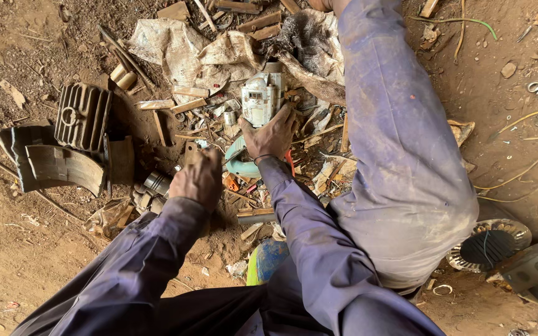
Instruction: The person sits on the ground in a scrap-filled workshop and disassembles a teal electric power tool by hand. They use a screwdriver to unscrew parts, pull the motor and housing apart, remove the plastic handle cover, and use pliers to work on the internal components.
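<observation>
In the head view, no true container is seen; a torn pale sack (182, 53) lies flattened on the dirt with wood offcuts (188, 99) scattered over and beside it. The right hand (272, 134) is closed over the rear of a grey-white power tool (260, 99), which rests among the scraps ahead of the knees. The left hand (199, 179) is curled into a fist just beside a small metal cylinder (155, 183); what it grips cannot be told. A finned metal casing (82, 115) stands further left. A bent knee (406, 186) blocks the ground to the right.
</observation>
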{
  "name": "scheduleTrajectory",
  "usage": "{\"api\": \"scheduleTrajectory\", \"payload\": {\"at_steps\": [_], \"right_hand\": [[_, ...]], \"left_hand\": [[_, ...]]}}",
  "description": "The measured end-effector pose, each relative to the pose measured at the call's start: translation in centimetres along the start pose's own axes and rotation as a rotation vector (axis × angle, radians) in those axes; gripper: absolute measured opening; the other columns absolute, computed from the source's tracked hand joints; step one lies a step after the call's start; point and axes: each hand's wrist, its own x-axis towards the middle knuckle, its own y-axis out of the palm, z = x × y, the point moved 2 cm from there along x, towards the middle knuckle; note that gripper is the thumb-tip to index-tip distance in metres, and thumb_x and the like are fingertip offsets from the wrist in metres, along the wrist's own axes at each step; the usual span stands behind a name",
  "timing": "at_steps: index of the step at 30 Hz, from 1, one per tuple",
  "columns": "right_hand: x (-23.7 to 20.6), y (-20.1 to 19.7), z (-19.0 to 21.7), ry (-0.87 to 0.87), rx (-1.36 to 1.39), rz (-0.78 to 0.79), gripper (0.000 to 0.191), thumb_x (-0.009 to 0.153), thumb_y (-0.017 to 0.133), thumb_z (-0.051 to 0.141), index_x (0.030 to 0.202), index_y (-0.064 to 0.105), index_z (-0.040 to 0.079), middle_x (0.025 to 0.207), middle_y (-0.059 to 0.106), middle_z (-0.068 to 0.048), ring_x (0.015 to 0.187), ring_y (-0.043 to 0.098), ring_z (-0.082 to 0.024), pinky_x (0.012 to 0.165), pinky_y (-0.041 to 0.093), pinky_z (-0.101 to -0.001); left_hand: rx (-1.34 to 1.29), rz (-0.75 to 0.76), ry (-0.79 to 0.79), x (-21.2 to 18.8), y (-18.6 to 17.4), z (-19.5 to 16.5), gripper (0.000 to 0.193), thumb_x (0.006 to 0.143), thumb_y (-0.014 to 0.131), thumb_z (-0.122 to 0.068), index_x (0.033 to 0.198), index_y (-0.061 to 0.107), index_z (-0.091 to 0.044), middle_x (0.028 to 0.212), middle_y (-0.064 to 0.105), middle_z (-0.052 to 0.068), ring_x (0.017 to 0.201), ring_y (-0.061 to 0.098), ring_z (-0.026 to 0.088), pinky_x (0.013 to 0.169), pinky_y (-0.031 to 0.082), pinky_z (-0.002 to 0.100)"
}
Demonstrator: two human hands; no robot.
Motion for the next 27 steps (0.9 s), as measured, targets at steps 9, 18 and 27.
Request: {"api": "scheduleTrajectory", "payload": {"at_steps": [9, 18, 27], "right_hand": [[0.0, -0.4, 0.5, -0.002, 0.021, -0.026, 0.126, 0.069, 0.087, 0.062, 0.152, 0.021, -0.007, 0.157, 0.029, -0.033, 0.148, 0.028, -0.045, 0.124, 0.025, -0.0491], [0.0, -0.4, 0.4, -0.035, 0.002, -0.027, 0.125, 0.072, 0.085, 0.061, 0.151, 0.019, -0.009, 0.157, 0.027, -0.034, 0.149, 0.027, -0.046, 0.124, 0.022, -0.049], [-0.1, -0.7, 0.8, 0.009, -0.019, 0.014, 0.125, 0.071, 0.084, 0.062, 0.152, 0.019, -0.007, 0.159, 0.027, -0.032, 0.15, 0.026, -0.043, 0.126, 0.02, -0.0464]], "left_hand": [[0.534, -0.186, 0.286, -0.8, 1.4, -0.1, 0.019, 0.093, 0.058, -0.021, 0.104, 0.064, -0.007, 0.1, 0.068, 0.016, 0.089, 0.066, 0.027, 0.076, 0.059, 0.048], [-0.148, 0.069, 0.071, 2.6, -0.1, 1.6, 0.021, 0.105, 0.05, -0.018, 0.108, 0.061, -0.001, 0.086, 0.069, 0.022, 0.067, 0.066, 0.025, 0.056, 0.061, 0.037], [0.403, -0.093, 0.21, -0.1, 1.0, -0.2, 0.019, 0.103, 0.05, -0.005, 0.116, 0.061, 0.004, 0.088, 0.064, 0.017, 0.063, 0.064, 0.021, 0.05, 0.058, 0.034]]}}
